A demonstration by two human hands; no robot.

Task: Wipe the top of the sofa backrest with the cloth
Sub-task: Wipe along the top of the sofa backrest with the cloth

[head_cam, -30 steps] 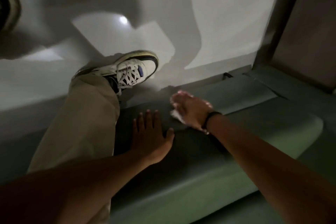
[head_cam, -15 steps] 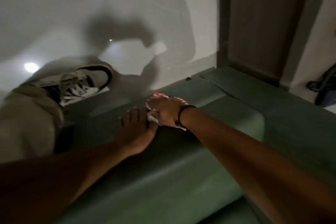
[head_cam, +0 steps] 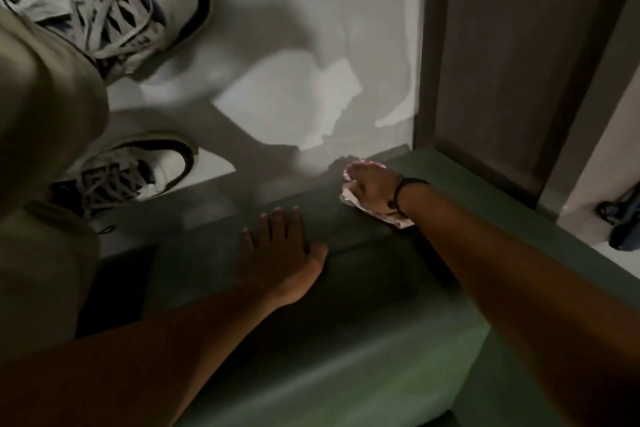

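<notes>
The green sofa backrest (head_cam: 374, 291) runs diagonally across the lower half of the head view, dim in shadow. My right hand (head_cam: 374, 189), with a dark band on the wrist, presses a pale pinkish cloth (head_cam: 349, 197) onto the far end of the backrest's top. The cloth shows at the fingers and under the wrist; the palm hides the rest of it. My left hand (head_cam: 282, 248) lies flat with fingers spread on the backrest top, apart from the cloth and nearer to me.
Behind the sofa is a glossy white floor (head_cam: 311, 28). Two white laced sneakers (head_cam: 121, 10) and beige trouser legs (head_cam: 45, 121) stand at the left. A brown door or panel (head_cam: 519, 62) rises at the right. A dark bag (head_cam: 620, 222) lies at the far right.
My right hand has slid the cloth away from my left hand toward the far right end of the backrest. The view has swung, bringing both sneakers into sight.
</notes>
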